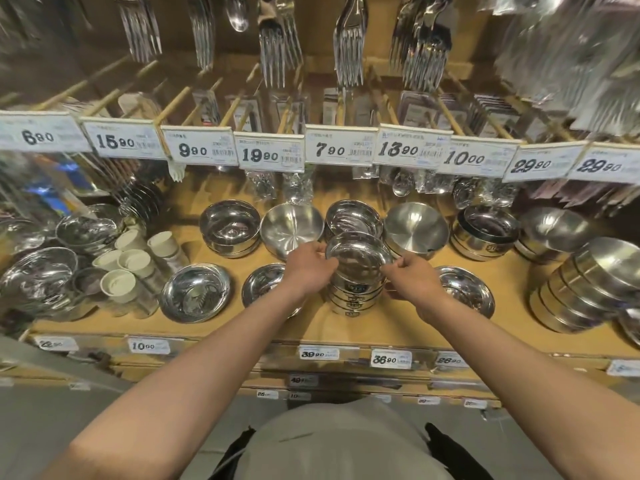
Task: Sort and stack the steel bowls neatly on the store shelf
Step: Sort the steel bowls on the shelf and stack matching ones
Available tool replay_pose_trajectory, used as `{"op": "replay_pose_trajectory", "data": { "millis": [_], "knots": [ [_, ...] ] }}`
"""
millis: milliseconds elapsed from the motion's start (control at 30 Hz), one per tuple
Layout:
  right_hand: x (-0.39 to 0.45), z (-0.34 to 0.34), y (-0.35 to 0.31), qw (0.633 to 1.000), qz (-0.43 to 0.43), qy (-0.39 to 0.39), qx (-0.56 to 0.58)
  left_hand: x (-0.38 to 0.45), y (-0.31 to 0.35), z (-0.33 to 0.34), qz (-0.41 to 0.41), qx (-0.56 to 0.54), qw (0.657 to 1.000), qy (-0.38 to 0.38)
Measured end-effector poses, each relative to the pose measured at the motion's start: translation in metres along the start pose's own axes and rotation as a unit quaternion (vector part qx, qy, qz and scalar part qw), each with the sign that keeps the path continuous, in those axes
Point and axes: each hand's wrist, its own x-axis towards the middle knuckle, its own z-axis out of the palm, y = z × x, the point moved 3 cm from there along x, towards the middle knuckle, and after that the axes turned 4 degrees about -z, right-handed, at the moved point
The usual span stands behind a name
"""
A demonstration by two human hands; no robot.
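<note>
A stack of several small steel bowls [356, 289] stands at the middle of the wooden shelf [381, 327]. My left hand [310, 266] grips the left rim of the top bowl [358, 252]. My right hand [410, 277] pinches its right rim. Behind the stack sit more steel bowls: a shiny one [353, 216] directly behind, a brushed one [291, 225] to its left and another brushed one [415, 228] to its right. Shallow steel bowls lie on either side of the stack, one [266, 284] partly hidden by my left wrist and one [464, 289] behind my right wrist.
A shallow bowl [195, 291] and a deeper stacked pair [230, 226] sit left of centre. White cups [130, 265] and wrapped bowls [38, 275] crowd the far left. Tilted bowl stacks [581, 292] lean at the right. Price tags [270, 154] and hanging forks [348, 46] overhang the shelf.
</note>
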Motion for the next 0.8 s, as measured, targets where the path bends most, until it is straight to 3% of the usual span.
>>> {"op": "replay_pose_trajectory", "data": {
  "millis": [500, 667, 800],
  "knots": [
    [0.008, 0.003, 0.005, 1.000, -0.021, -0.001, -0.006, 0.007, -0.008, 0.000, -0.004, 0.020, 1.000, -0.001],
    [0.011, 0.003, 0.006, 1.000, -0.001, -0.013, -0.012, 0.013, -0.011, -0.002, -0.045, -0.018, 0.999, -0.007],
    [0.014, 0.007, 0.009, 0.997, 0.037, -0.041, 0.052, 0.017, -0.014, -0.001, -0.090, -0.068, 0.993, -0.037]
  ]
}}
